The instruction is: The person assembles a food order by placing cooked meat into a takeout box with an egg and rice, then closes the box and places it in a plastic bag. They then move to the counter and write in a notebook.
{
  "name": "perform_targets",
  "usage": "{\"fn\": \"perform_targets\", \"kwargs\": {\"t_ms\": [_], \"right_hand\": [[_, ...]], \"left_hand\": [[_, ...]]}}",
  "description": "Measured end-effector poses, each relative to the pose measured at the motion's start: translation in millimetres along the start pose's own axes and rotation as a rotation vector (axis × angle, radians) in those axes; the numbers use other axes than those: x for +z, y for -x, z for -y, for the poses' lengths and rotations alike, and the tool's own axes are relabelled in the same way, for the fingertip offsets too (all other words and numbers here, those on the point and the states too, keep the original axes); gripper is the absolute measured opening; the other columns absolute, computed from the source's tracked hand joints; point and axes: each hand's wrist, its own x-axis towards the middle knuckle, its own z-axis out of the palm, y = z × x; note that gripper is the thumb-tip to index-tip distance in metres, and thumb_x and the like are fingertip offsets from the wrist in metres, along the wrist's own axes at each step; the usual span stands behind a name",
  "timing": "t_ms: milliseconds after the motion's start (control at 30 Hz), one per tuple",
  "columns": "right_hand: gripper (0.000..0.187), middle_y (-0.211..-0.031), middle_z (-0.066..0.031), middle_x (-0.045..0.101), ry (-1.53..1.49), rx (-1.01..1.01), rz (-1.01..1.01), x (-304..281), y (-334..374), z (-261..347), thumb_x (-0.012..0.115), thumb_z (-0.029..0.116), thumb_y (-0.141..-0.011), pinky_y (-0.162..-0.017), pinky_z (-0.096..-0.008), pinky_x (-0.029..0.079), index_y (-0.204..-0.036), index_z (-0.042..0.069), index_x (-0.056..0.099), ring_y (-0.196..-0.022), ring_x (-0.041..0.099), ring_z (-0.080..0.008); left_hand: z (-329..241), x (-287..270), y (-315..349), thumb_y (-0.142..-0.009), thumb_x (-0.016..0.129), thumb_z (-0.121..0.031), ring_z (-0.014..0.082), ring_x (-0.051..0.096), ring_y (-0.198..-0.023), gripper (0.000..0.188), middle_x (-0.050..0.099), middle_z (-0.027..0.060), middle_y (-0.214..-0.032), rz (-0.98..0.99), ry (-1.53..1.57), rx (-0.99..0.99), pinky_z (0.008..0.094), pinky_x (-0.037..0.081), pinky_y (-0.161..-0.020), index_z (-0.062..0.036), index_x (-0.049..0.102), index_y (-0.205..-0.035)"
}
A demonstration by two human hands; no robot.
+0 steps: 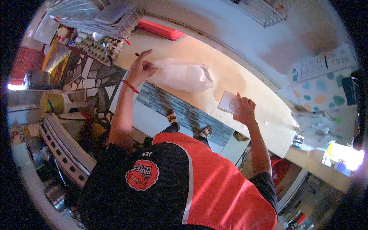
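Observation:
A pale, see-through plastic bag [180, 74] lies on the counter, with something white inside that I cannot make out. At its left end my left hand [142, 68] pinches the bag's edge between thumb and fingers, the index finger stretched out. A red band circles that wrist. Farther right, my right hand [245, 109] grips a flat white square [227, 101] with a faint grey print, held at its right side over the counter's front part. Whether it is a paper packet or a card, I cannot tell. The bag and the square are apart.
Along the wall runs the light counter [253, 86], with a red tray [161, 29] at the back. Egg trays [96, 48] and a wire rack [122, 27] stand left. Plastic bags [316, 124] lie right, near a bright lamp [345, 154]. A stove-like appliance [65, 149] is at lower left.

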Motion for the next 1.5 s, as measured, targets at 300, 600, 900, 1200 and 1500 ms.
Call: {"fn": "perform_targets", "kwargs": {"t_ms": [300,600,900,1200,1500], "right_hand": [[0.104,-0.12,-0.0153,0.05,-0.089,-0.446,0.088,-225.6,-29.9,135.4,0.082,0.029,-0.049,-0.099,-0.0461,0.036,-0.141,0.01,0.038,-0.113,0.048,-0.0339],[0.11,-0.126,-0.0209,0.046,-0.436,-0.564,0.027,-157.4,-159.3,275.8,0.084,0.034,-0.055,-0.101,-0.0482,0.037,-0.145,0.009,0.027,-0.118,0.045,-0.0393],[0.105,-0.127,-0.0143,0.048,-0.125,-0.337,-0.073,-42.6,-163.4,208.5,0.085,0.031,-0.051,-0.11,-0.0538,0.024,-0.14,0.01,0.034,-0.123,0.043,-0.0326],[0.11,-0.132,-0.0085,0.045,0.117,-0.102,-0.052,-8.1,-169.0,213.5,0.083,0.052,-0.052,-0.112,-0.0623,0.01,-0.141,0.01,0.034,-0.129,0.035,-0.0295],[0.07,-0.138,-0.0186,0.04,0.114,0.399,-0.3,-13.9,-112.6,166.1,0.06,0.005,-0.078,-0.085,-0.0392,0.05,-0.142,0.016,0.035,-0.103,0.055,-0.0353]], "left_hand": [[13.5,-12.6,8.6,-0.086,0.067,-0.022,0.0102,0.055,-0.093,0.076,0.056,0.0057,-0.13,0.279,0.634,-0.024,0.0261,0.049,-0.081,-0.0261,0.026,-0.149],[85.2,-10.3,2.3,-0.091,0.061,-0.025,0.0179,0.05,-0.121,0.075,0.05,0.0051,-0.135,0.281,0.819,0.247,0.0346,0.038,-0.106,-0.0058,0.019,-0.149],[101.2,-2.1,-14.6,-0.083,0.067,-0.005,0.0044,0.046,-0.075,0.096,0.04,0.0033,-0.145,0.313,1.045,0.018,0.0165,0.046,-0.061,-0.026,0.006,-0.153],[35.2,10.0,-13.3,-0.083,0.058,0.008,0.0143,0.063,-0.094,0.093,0.035,0.0102,-0.149,0.447,0.796,0.072,0.0231,0.052,-0.069,-0.0256,0.006,-0.153],[12.0,-24.3,0.4,-0.086,0.062,-0.003,0.0192,0.064,-0.095,0.08,0.057,0.018,-0.123,0.245,0.516,-0.285,0.0269,0.05,-0.079,-0.0136,0.016,-0.15]]}}
